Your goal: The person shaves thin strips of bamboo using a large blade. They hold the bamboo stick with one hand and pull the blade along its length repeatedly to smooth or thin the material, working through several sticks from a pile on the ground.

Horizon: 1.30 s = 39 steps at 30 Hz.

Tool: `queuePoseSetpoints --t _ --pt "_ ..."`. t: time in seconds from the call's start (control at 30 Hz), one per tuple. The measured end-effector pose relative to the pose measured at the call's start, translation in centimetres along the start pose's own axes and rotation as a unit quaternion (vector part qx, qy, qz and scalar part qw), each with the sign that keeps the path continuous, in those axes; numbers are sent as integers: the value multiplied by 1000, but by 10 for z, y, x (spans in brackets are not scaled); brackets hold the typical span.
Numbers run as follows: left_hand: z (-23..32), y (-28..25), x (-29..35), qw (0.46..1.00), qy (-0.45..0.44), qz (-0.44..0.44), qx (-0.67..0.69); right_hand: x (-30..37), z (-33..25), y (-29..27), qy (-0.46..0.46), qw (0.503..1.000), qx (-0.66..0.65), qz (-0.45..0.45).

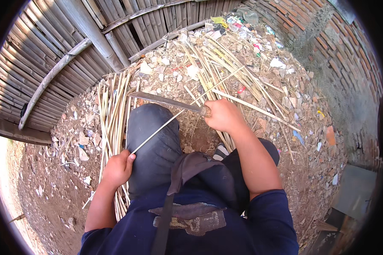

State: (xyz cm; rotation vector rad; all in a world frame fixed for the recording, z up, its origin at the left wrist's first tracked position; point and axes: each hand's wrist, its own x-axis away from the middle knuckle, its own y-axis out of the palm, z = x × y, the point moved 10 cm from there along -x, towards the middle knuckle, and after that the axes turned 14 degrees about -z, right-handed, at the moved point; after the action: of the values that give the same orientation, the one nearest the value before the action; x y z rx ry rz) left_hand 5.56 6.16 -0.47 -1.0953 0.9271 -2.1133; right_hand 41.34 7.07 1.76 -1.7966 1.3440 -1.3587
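Observation:
My left hand (pixel 117 169) is closed around one end of a thin, pale bamboo strip (pixel 157 131). The strip slants up and away to the right across my dark-trousered left knee. My right hand (pixel 224 115) grips the short handle of a machete (pixel 166 100), whose long flat blade points left above that knee. Blade and strip cross just left of the handle, and they appear to touch there. Beside my left leg lies a bundle of long pale bamboo strips (pixel 110 123). More strips (pixel 238 70) lie scattered on the ground ahead.
A bamboo-slat wall (pixel 59 59) with a thick pole rises at the far left. On the right stands a worn brick wall (pixel 349 59), with a grey panel (pixel 355 191) low against it. Stones and plastic litter (pixel 238 23) cover the dirt ground.

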Motion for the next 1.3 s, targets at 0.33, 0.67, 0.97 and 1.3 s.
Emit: queuePoseSetpoints --t 0.33,0.67,0.97,1.3 --pt "-2 -3 -1 999 25 -13 30 0 21 2 21 998 -47 36" --pt "-3 -2 -2 999 16 0 46 1 17 -16 26 997 -52 57" --pt "2 -4 -2 999 -18 21 -23 -4 33 -16 18 992 -105 64" --pt "9 -8 -4 999 -12 17 -32 -1 66 -14 34 986 -125 108"
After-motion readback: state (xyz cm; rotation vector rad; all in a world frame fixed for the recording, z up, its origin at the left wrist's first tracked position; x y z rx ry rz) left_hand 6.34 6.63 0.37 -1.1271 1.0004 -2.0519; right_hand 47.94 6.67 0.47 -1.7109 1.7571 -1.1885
